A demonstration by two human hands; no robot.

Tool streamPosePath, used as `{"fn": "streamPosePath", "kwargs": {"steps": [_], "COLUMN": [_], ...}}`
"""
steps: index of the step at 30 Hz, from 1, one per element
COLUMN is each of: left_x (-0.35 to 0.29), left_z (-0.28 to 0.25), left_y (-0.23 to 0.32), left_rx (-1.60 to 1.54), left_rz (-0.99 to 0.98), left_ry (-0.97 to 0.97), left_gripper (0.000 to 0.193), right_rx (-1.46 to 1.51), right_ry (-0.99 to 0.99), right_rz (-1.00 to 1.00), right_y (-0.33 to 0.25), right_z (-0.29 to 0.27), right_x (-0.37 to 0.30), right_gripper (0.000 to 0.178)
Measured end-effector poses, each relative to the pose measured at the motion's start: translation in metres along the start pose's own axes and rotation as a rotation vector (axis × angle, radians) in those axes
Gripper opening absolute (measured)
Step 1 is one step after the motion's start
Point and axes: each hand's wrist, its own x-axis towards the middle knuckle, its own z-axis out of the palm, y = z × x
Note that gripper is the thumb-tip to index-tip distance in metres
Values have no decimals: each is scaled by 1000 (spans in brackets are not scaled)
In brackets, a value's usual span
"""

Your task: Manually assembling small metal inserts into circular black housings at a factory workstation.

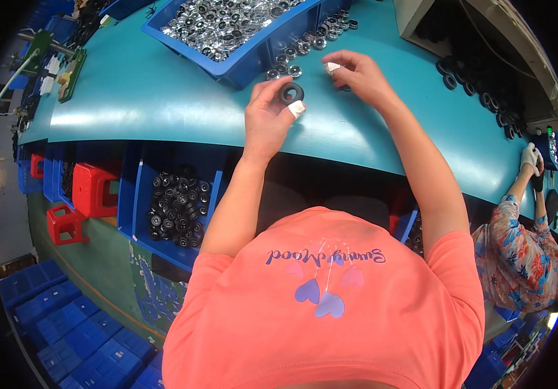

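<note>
In my left hand [267, 120], a small black rubber tyre [283, 95] is pinched between thumb and fingertips, just above the table's near edge. White tape wraps the thumb tip. My right hand [364, 79] is to the right of it, over the table, its fingers curled and white tape on one fingertip. Something dark shows under those fingers, mostly hidden, so its kind cannot be told. Shiny silver wheel hubs [294, 70] lie loose beyond my hands, beside a blue bin [243, 70] heaped with more of them.
Many black tyres [484, 99] are spread at the table's right. A blue crate [137, 223] of black wheels sits below the table edge, left of my arm. A green hand press [71, 76] stands far left, red stools [91, 189] below. A gloved co-worker's hand [530, 157] is at right.
</note>
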Motion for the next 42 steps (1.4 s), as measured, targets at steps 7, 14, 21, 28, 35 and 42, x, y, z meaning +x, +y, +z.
{"fn": "streamPosePath", "kwargs": {"steps": [7,14,21,28,35,42], "left_x": [1,1,1,3,1,4], "left_z": [7,9,9,1,-7,-11], "left_y": [-1,-1,3,1,-9,-16], "left_rx": [72,190,349,-613,-901,-948], "left_rz": [43,49,102,-308,-362,-395], "left_ry": [21,40,27,-105,-157,-177], "left_gripper": [53,51,49,40,49,50], "right_rx": [427,474,497,562,684,672], "right_ry": [-124,-327,-342,-253,-246,-253], "right_rz": [-37,-59,-78,-148,-123,-129], "right_y": [-10,-6,-3,-5,-1,0], "right_z": [21,27,26,29,22,23], "right_x": [-27,-30,-29,-32,-30,-30], "right_gripper": [38,42,41,41,42,42]}}
